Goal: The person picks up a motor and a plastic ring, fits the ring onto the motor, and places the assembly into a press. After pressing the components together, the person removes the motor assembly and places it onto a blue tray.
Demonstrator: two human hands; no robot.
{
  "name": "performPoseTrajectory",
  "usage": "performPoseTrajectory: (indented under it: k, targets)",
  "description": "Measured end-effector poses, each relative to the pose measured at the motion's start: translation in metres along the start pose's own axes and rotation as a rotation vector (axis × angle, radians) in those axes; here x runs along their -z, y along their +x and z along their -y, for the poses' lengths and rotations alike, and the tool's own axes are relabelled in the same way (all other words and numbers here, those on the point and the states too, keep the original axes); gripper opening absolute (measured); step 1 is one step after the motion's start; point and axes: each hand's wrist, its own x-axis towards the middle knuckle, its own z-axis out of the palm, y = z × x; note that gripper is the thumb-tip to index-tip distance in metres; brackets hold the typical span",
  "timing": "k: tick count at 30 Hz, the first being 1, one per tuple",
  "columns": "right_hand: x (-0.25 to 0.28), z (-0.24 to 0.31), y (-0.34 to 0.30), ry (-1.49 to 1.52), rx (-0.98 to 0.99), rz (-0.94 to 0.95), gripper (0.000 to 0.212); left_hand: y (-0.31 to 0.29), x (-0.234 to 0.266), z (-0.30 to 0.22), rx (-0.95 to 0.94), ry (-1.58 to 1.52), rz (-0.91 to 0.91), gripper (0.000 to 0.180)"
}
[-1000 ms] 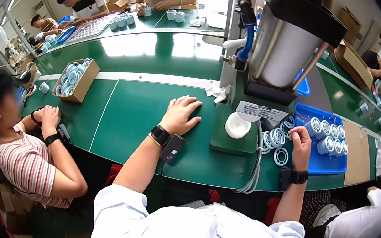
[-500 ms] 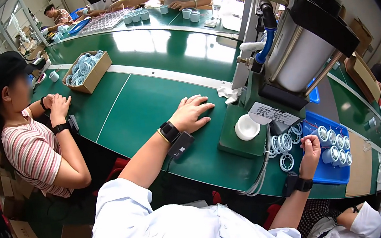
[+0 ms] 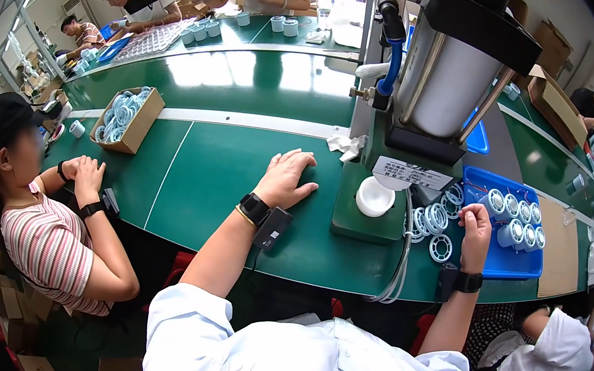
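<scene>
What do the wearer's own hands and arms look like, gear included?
The left hand and right hand are ungloved. The white sleeves stop well short of the wrists. The left wrist wears a black strap, a black box and a slim yellowish band; the right, a similar dark strap and dark box.

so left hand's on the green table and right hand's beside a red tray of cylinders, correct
Not red: the head view shows a blue tray of cylinders beside the right hand. The left hand is on the green table, as you say.
</scene>
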Motion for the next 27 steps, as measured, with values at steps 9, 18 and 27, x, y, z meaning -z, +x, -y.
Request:
performPoseTrajectory:
  k: [9,18,27]
  targets:
    - [0.000,-0.001,-0.002,-0.006,0.000,0.015,0.010,-0.002,-0.002,-0.004,0.016,0.040,0.024,0.055]
    - [-0.001,-0.001,0.001,-0.026,0.015,0.057,0.010,-0.005,-0.002,-0.002,0.007,0.055,-0.043,0.052]
    - [0.003,-0.008,0.002,-0.044,0.008,0.092,0.009,-0.058,0.117,0.090,0.270,0.545,-0.349,0.055]
